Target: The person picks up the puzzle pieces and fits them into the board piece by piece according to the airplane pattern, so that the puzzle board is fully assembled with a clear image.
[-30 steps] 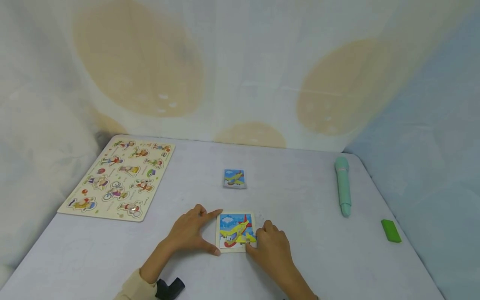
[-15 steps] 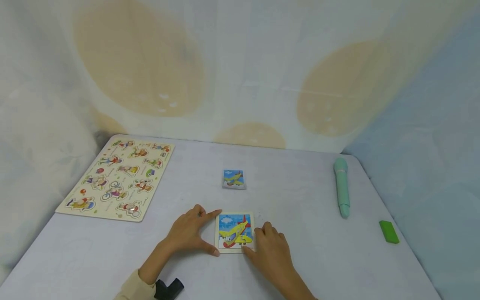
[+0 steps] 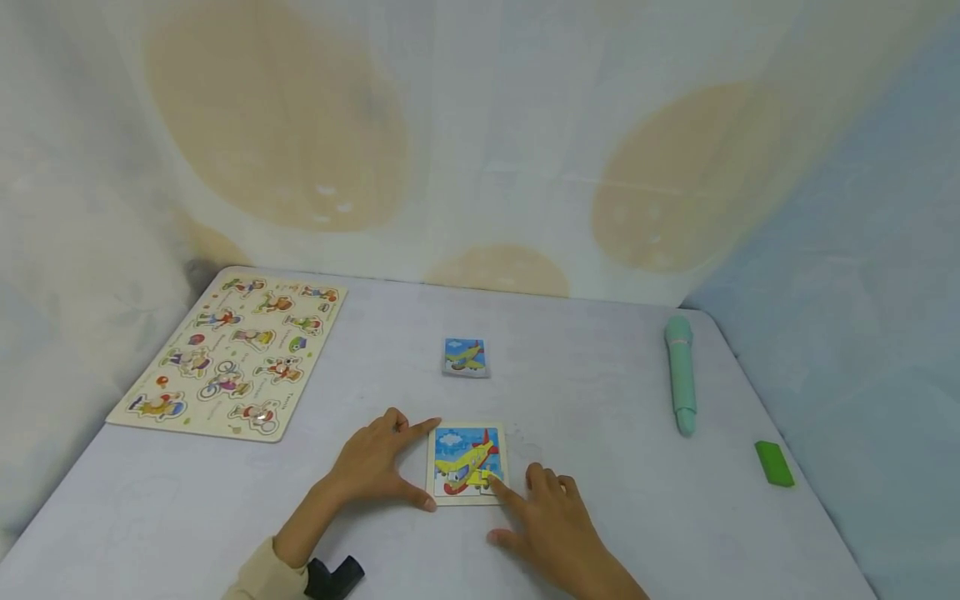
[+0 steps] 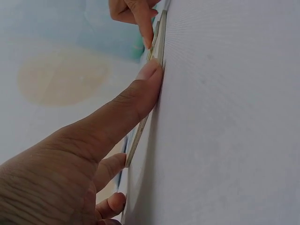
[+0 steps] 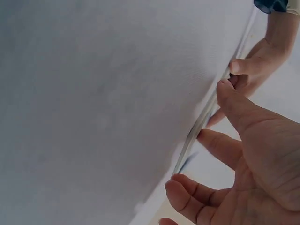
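A small wooden jigsaw puzzle (image 3: 463,454) with a yellow airplane on blue lies flat on the table in the head view. My left hand (image 3: 375,462) rests along its left side, with the straight index finger at the far corner and the thumb at the near corner. My right hand (image 3: 558,521) presses its extended index fingertip on a piece (image 3: 487,481) at the lower right of the picture. That piece sits slightly out of line with its neighbours. The right thumb is off the board. The left wrist view shows the left thumb (image 4: 126,105) touching the board's edge.
Behind the puzzle lies a small matching airplane picture (image 3: 465,357). A large figure puzzle board (image 3: 232,358) is at the left. To the right are a mint-green toy microphone (image 3: 680,375) and a green block (image 3: 774,463). White cloth walls (image 3: 510,150) border the table.
My right hand has drawn back towards me, its thumb leaving the board and its index finger now extended onto the piece. The piece has shifted in the lower right. My left hand keeps its place.
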### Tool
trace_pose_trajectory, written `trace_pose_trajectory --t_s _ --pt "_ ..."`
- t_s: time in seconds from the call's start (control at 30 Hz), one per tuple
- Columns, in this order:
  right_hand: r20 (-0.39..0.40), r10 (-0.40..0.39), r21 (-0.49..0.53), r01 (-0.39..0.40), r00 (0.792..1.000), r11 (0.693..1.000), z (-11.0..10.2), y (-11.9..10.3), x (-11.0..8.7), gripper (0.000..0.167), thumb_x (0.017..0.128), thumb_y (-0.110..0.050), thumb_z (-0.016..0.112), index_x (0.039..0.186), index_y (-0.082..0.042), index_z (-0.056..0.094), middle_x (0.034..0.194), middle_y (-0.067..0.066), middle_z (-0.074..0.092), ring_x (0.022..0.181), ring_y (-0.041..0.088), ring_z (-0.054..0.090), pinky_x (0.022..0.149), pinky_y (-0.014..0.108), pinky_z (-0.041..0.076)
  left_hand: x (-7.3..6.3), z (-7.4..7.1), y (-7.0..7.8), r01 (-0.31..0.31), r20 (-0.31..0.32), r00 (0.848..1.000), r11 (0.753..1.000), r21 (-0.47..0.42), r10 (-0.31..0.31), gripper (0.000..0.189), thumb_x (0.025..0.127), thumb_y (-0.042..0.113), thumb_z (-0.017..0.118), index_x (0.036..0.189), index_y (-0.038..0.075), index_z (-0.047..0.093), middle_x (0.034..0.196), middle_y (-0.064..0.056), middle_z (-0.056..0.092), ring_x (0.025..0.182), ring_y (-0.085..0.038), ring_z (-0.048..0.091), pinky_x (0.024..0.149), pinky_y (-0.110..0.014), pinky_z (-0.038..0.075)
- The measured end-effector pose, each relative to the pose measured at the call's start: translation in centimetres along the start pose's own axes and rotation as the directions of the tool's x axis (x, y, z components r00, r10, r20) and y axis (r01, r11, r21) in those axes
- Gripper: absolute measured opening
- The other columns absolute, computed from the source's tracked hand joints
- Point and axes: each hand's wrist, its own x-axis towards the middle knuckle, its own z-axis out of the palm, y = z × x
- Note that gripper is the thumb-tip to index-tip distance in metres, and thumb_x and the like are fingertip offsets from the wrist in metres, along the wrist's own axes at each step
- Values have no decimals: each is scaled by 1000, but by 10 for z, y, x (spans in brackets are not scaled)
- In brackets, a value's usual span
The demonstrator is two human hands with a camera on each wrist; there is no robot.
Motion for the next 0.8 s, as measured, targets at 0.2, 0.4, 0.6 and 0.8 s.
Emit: trace_pose_trajectory --t_s 0.2,0.4,0.6,0.8 --pt "-12 -100 -84 99 995 992 0 8 0 60 82 -64 66 136 -39 60 92 5 44 88 22 47 89 50 43 -4 -1 0 11 14 1000 1000 -11 -11 106 50 74 84 143 32 54 95 4 39 75 -10 35 60 -23 28" --pt "-13 -173 -79 171 985 982 2 12 2 55 85 -66 60 137 -44 57 91 2 46 86 21 48 88 50 42 -9 -2 -2 30 37 999 999 -14 -30 107 49 74 84 143 32 54 95 3 39 75 -11 35 60 -23 29" --pt "28 -188 35 187 982 982 -1 20 7 54 89 -70 50 137 -44 57 92 -2 45 89 17 47 94 53 38 -9 1 -3 28 44 999 999 -32 -26 107 49 72 85 143 32 54 97 4 40 75 -11 36 60 -23 30" --pt "-12 -85 289 84 996 954 -6 46 25 77 84 -66 63 151 -37 40 120 1 50 106 17 49 102 56 32 0 -3 -2 42 137 990 997 -65 -32 114 55 72 83 152 29 41 103 -2 44 75 -14 41 61 -27 34"
